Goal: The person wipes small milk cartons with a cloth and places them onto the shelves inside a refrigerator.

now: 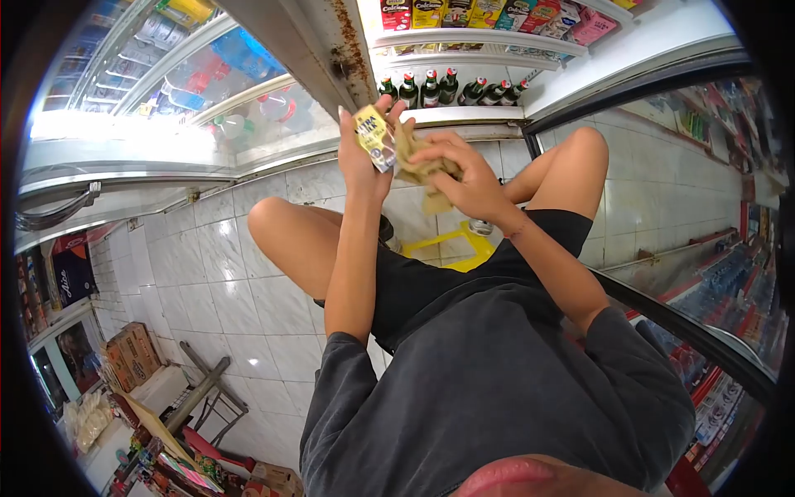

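Observation:
My left hand [364, 166] is up in front of the open fridge, with its fingers around a small yellow and white milk carton [375, 137]. The print on the carton faces me. My right hand [472, 184] grips a crumpled tan cloth [418, 166] against the carton's right side. Part of the cloth hangs down below my right fingers. Both hands are above the tiled floor, between my spread knees.
Behind my hands, fridge shelves hold colourful cartons [489, 15] and a row of dark bottles [430, 89]. A rusty post [335, 54] stands at the upper left. The glass door [662, 157] is on the right. Beneath me are a yellow stool [472, 248] and a can [480, 226].

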The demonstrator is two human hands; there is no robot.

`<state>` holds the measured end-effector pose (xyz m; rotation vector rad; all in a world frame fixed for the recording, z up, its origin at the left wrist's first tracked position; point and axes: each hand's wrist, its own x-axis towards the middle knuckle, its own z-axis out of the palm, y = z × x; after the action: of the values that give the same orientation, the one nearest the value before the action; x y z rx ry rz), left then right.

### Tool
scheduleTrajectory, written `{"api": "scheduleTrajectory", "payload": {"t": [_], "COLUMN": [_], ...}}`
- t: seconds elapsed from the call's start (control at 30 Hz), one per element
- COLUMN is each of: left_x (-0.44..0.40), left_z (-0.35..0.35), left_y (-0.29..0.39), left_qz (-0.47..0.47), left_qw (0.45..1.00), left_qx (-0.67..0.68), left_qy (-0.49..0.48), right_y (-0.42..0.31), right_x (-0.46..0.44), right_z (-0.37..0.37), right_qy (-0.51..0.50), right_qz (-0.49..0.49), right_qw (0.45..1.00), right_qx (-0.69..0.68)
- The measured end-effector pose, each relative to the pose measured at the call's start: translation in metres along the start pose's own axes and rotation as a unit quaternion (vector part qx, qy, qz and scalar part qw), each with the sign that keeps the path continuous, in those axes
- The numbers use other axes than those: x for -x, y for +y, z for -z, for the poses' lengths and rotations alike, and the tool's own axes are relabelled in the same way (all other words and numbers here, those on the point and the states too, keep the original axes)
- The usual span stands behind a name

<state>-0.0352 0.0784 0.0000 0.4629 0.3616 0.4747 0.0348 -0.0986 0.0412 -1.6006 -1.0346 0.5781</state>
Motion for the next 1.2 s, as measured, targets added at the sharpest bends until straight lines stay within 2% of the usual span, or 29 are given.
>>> {"api": "scheduleTrajectory", "payload": {"t": [0.07,0.1,0.13,0.17,0.2,0.27,0.3,0.33,0.37,0.4,0.47,0.5,0.6,0.67,0.73,0.77,0.8,0.87,0.93,1.0,1.03,1.13,1.17,1.2], "left_x": [0.001,-0.001,-0.001,-0.001,0.000,-0.001,-0.001,0.001,0.002,0.004,0.007,0.010,0.009,0.009,0.008,0.007,0.005,0.001,0.005,0.008,0.008,0.005,0.004,0.006], "left_z": [-0.009,-0.004,0.001,0.005,0.008,0.007,0.004,-0.002,-0.009,-0.016,-0.025,-0.025,-0.009,-0.009,-0.005,-0.005,-0.006,-0.008,-0.014,-0.022,-0.014,0.004,0.005,0.002], "left_y": [0.012,0.014,0.015,0.016,0.014,0.008,0.005,0.002,-0.002,-0.004,-0.006,-0.006,-0.009,-0.002,0.008,0.009,0.007,0.001,-0.008,-0.016,-0.020,-0.023,-0.023,-0.019], "left_qz": [-0.050,-0.049,-0.050,-0.045,-0.039,-0.040,-0.037,-0.034,-0.041,-0.041,-0.031,-0.033,-0.056,-0.053,-0.013,-0.010,-0.008,0.005,-0.004,-0.026,-0.036,-0.053,-0.037,-0.037], "left_qw": [0.997,0.997,0.997,0.997,0.994,0.996,0.999,0.998,0.998,0.998,0.998,0.995,0.997,0.995,0.996,0.994,0.994,0.993,0.991,0.986,0.984,0.984,0.983,0.983], "left_qx": [0.025,0.036,0.037,0.065,0.091,0.070,0.009,-0.052,-0.042,-0.043,-0.046,-0.085,-0.043,-0.061,-0.077,-0.098,-0.098,-0.099,-0.115,-0.141,-0.166,-0.160,-0.148,-0.148], "left_qy": [0.059,0.051,0.052,0.009,-0.036,-0.024,-0.016,-0.007,-0.003,-0.005,0.007,0.033,0.036,0.066,0.039,0.041,0.041,0.063,0.070,0.082,0.056,0.056,0.100,0.104], "right_y": [0.014,0.011,0.008,0.007,-0.002,-0.017,-0.022,-0.026,-0.027,-0.024,-0.017,-0.016,-0.020,-0.018,-0.018,-0.018,-0.020,-0.024,-0.034,-0.031,-0.022,-0.017,-0.020,-0.024], "right_x": [0.013,0.014,0.015,0.012,0.005,-0.013,-0.023,-0.032,-0.040,-0.048,-0.059,-0.061,-0.039,-0.020,-0.011,-0.009,-0.010,-0.019,-0.037,-0.057,-0.059,-0.045,-0.035,-0.021], "right_z": [0.015,0.020,0.022,0.025,0.027,0.031,0.033,0.034,0.036,0.037,0.037,0.035,0.024,0.026,0.031,0.033,0.034,0.033,0.025,0.017,0.009,-0.003,-0.005,-0.005], "right_qy": [-0.039,-0.012,0.017,0.048,0.049,0.074,0.075,0.076,0.075,0.077,-0.031,-0.065,-0.093,-0.108,-0.135,-0.137,-0.136,-0.009,0.025,0.028,0.034,0.014,0.006,0.003], "right_qz": [-0.030,-0.140,-0.243,-0.207,-0.207,-0.054,-0.052,-0.019,0.014,0.015,0.078,0.123,0.072,0.044,0.111,0.059,0.056,0.080,0.084,0.169,0.204,0.210,0.189,0.188], "right_qw": [0.999,0.968,0.888,0.862,0.862,0.914,0.914,0.961,0.989,0.989,0.992,0.982,0.974,0.972,0.967,0.984,0.984,0.995,0.992,0.977,0.961,0.960,0.966,0.966], "right_qx": [-0.015,-0.208,-0.389,-0.461,-0.461,-0.395,-0.395,-0.265,-0.128,-0.128,0.092,0.128,0.196,0.204,0.185,0.097,0.097,0.063,0.085,0.124,0.185,0.186,0.177,0.175]}}
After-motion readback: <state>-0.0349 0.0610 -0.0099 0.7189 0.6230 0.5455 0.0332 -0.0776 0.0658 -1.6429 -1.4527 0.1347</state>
